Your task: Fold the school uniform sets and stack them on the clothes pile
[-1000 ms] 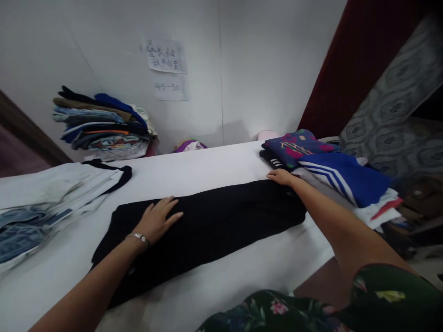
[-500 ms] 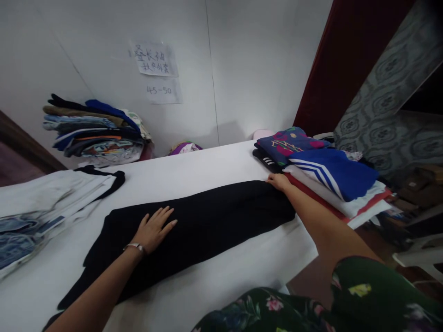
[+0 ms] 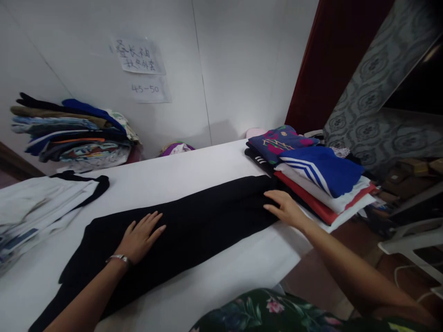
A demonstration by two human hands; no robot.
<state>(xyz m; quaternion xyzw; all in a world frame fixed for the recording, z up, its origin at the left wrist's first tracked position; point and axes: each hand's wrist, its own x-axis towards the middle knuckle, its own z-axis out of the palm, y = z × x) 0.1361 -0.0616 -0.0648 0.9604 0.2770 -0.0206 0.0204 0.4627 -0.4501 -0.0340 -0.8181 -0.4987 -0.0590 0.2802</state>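
A long black garment point(image 3: 207, 216) lies stretched across the white table point(image 3: 173, 177), folded into a strip; its exact kind I cannot tell. My left hand point(image 3: 140, 237), wearing a bracelet at the wrist, rests flat on its left part with the fingers spread. Over the right end of the cloth is my right hand point(image 3: 285, 207), its thumb and fingers apart and nothing held between them. Whether that hand touches the fabric is hard to make out.
Folded clothes point(image 3: 308, 170) are piled at the right, close to my right hand. A tall clothes stack point(image 3: 76, 133) stands at the back left. White garments point(image 3: 44, 203) lie on the left side. Paper signs point(image 3: 141, 57) hang on the wall. A white stool point(image 3: 411, 244) stands on the right.
My right hand has let go of the garment's far right corner and moved nearer to me, fingers opened. My left hand stays flat on the cloth. The view has shifted slightly right.
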